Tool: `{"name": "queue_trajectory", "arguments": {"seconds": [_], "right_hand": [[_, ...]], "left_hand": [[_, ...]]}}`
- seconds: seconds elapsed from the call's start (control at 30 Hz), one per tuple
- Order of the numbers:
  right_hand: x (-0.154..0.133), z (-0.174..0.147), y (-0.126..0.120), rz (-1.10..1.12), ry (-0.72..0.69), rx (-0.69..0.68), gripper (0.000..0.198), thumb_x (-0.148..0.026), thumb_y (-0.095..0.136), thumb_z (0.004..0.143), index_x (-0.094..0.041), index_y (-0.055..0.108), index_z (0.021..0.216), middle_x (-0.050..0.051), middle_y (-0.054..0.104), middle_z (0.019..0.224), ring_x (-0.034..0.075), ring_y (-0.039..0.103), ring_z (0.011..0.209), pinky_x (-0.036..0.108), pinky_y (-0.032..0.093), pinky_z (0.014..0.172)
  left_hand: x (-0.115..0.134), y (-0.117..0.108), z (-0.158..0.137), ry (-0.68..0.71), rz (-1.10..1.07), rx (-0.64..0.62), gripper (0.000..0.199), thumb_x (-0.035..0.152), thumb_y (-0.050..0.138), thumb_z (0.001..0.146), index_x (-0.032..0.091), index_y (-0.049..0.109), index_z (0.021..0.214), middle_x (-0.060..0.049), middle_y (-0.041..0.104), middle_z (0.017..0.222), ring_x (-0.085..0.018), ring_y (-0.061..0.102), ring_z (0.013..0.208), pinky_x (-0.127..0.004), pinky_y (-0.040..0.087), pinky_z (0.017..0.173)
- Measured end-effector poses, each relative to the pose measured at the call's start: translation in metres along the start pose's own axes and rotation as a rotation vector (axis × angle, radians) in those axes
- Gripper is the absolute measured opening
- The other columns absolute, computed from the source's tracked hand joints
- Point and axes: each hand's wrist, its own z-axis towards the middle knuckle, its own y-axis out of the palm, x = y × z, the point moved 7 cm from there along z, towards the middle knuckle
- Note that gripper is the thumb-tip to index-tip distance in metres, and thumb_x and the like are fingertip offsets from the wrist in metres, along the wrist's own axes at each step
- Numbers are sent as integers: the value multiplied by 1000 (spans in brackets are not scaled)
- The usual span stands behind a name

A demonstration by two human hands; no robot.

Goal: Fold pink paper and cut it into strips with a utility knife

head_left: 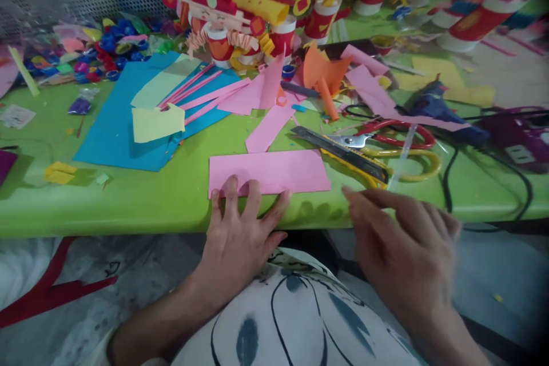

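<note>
A folded strip of pink paper (274, 168) lies flat along the near part of the green bench. My left hand (242, 223) rests on its lower edge with fingers spread and holds nothing. Right of the paper, my right hand (405, 246) hovers by the bench edge, slightly blurred; its fingers are curled with thumb and forefinger close together, and whether anything is between them is hidden. Just beyond that hand lie a yellow-and-black box cutter (351, 157) and scissors (416, 163) with red and yellow handles. A smaller pink paper piece (270, 128) touches the strip's far edge.
Blue card sheets (115, 108) with paper scraps lie to the left. A blue glue gun (441, 106) and its black cable (448, 177) occupy the right. Red paper-cup figures (221, 43) stand at the back, beside a heap of coloured bottle caps (115, 46).
</note>
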Motion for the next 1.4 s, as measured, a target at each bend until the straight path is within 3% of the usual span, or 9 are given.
{"name": "queue_trajectory", "arguments": {"seconds": [0.1,0.2,0.3,0.43,0.67,0.8,1.03,1.2,1.4], "right_hand": [[-18,22,0,115,-73,-14,44,-13,58,101,-28,65,142,10,75,127,25,72,107,43,57,92],[-56,36,11,367,-243,-35,41,-13,59,102,-19,62,143,13,73,138,23,71,121,39,60,100],[-75,38,26,361,-264,-38,32,-24,61,105,-12,68,134,16,74,126,24,71,107,39,62,90],[-69,28,38,324,-219,-21,35,-30,59,107,-12,68,136,15,71,122,24,68,104,38,62,86],[-67,20,44,218,-271,-49,53,-40,56,108,-13,55,153,16,67,122,26,65,104,40,60,87],[-73,22,48,149,-275,-99,64,-45,60,106,-18,48,162,16,65,124,28,60,103,44,57,89],[-84,23,53,28,-246,-136,66,-60,55,104,-20,58,157,17,62,122,28,51,96,44,49,82],[-81,18,49,-8,-170,-135,70,-64,51,105,-14,60,153,18,62,125,29,51,102,43,47,87],[-49,-3,36,-245,-9,-127,69,-62,54,104,-11,59,151,22,63,143,33,52,109,48,42,90]], "left_hand": [[0,-1,-1,-5,12,26,82,54,78,97,41,42,169,-19,55,158,-55,51,146,-77,53,109],[-1,-3,-2,-25,23,83,62,52,72,102,35,58,160,-17,57,157,-51,54,146,-72,55,111],[0,-1,-4,-43,10,132,42,51,68,104,30,76,139,-16,62,154,-49,58,144,-70,56,112],[2,3,-5,-48,-36,165,50,59,69,101,33,73,144,-18,62,156,-54,57,145,-76,52,112],[-6,9,-8,-64,-18,142,79,65,65,101,22,52,166,-17,37,180,-55,45,156,-73,46,121],[-13,13,-12,-92,19,151,83,60,66,102,12,49,167,-17,38,179,-53,41,160,-66,45,126],[-15,17,-14,-103,35,184,73,43,69,102,12,52,166,-11,43,177,-51,45,158,-62,49,124],[-17,17,-15,-101,6,161,74,47,70,102,15,52,166,-11,43,177,-51,40,161,-64,48,125],[-16,13,-12,-98,-5,172,83,63,66,102,13,52,166,-13,46,175,-54,43,158,-65,48,123]]}}
